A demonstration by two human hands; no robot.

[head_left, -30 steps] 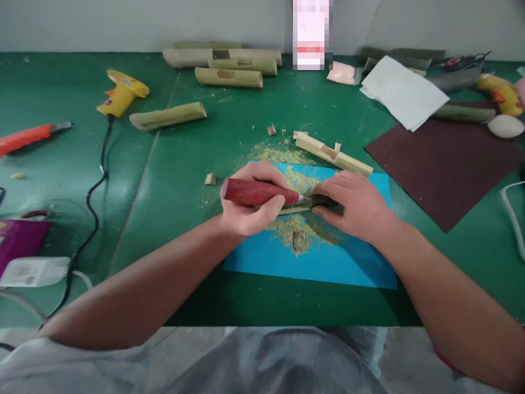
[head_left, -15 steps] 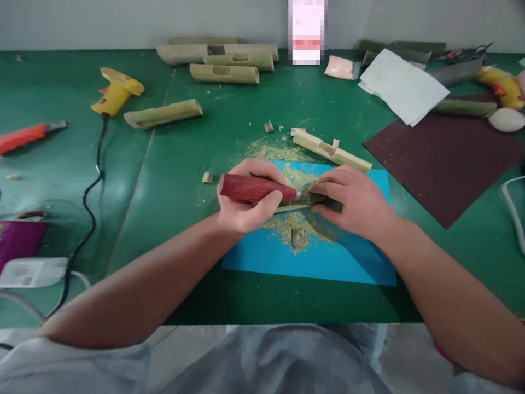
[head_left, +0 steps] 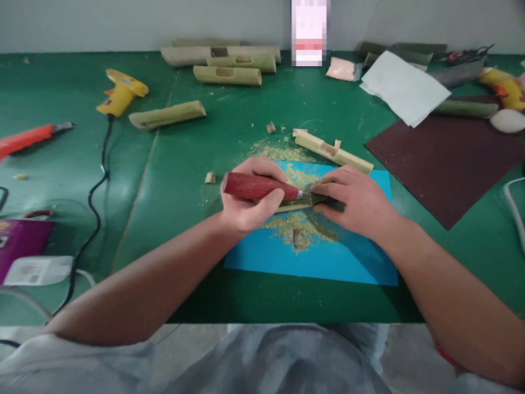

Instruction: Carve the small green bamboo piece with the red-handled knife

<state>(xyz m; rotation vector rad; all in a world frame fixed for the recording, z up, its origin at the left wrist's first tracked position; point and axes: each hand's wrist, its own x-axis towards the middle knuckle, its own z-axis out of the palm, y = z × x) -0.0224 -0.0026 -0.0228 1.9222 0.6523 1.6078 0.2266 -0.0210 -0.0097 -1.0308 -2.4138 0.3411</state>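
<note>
My left hand (head_left: pixel 252 200) is closed around the red wooden handle of a carving tool (head_left: pixel 262 186). The tool's metal end points right, onto a bamboo piece (head_left: pixel 293 206); its tip is too small to make out. My right hand (head_left: pixel 353 200) grips the right end of that bamboo with thumb and fingers, covering part of it. Underneath lies a blue sheet (head_left: pixel 348 262), strewn with yellowish shavings (head_left: pixel 315 230). A small square bamboo chip (head_left: pixel 299 239) rests among them. Just beyond my hands sits a split bamboo length (head_left: pixel 309 144) with a rectangular cutout.
Several cut bamboo tubes (head_left: pixel 227 76) line the back. To the left are a yellow glue gun (head_left: pixel 121 94) with a trailing cord, an orange-handled tool (head_left: pixel 28 139) and a purple box (head_left: pixel 24 243). A dark brown sheet (head_left: pixel 443 164) and white papers (head_left: pixel 404 87) lie to the right.
The view has shifted slightly, so the table things appear a little further right. Both hands keep the same grips, with the tool still against the bamboo.
</note>
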